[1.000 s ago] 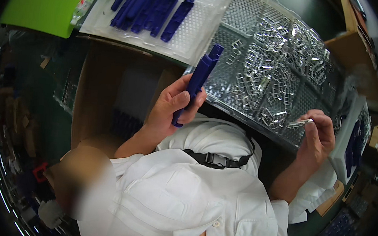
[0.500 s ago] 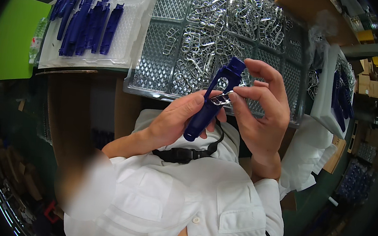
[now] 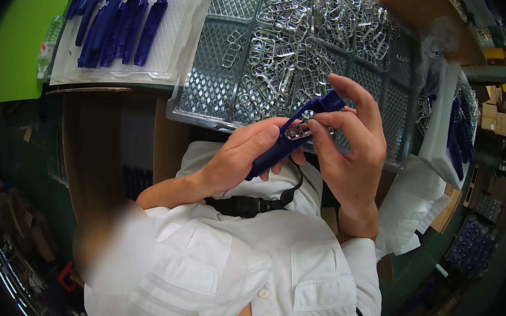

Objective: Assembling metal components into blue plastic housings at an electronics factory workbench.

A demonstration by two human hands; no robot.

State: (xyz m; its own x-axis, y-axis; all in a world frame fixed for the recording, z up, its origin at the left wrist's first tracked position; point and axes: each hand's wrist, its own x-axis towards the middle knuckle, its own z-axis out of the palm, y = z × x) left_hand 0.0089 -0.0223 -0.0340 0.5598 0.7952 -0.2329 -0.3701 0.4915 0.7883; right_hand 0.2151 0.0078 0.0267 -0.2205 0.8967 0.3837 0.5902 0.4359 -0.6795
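Observation:
My left hand (image 3: 238, 154) is wrapped round the lower part of a long dark blue plastic housing (image 3: 272, 155), which tilts up to the right. A small shiny metal clip (image 3: 297, 132) sits at the opening in the middle of the housing. Thumb and index finger of my right hand (image 3: 353, 146) pinch the clip's right end, while the other fingers curl beside the housing's upper end. Just beyond both hands lies a clear compartment tray (image 3: 201, 96), with many similar metal clips (image 3: 274, 51) heaped in several of its compartments.
Left of the tray, a white tray (image 3: 158, 77) carries several blue housings (image 3: 117, 26). A plastic bottle (image 3: 48, 50) stands beside a bright green sheet (image 3: 13, 47). An open cardboard box (image 3: 106, 145) is below at the left. More housings (image 3: 460, 131) and clips lie in a white container (image 3: 437, 138) at right.
The blue housing has turned, its upper end tipping to the right and downward. My right fingers still pinch the metal clip, now lying closer along the housing's opening.

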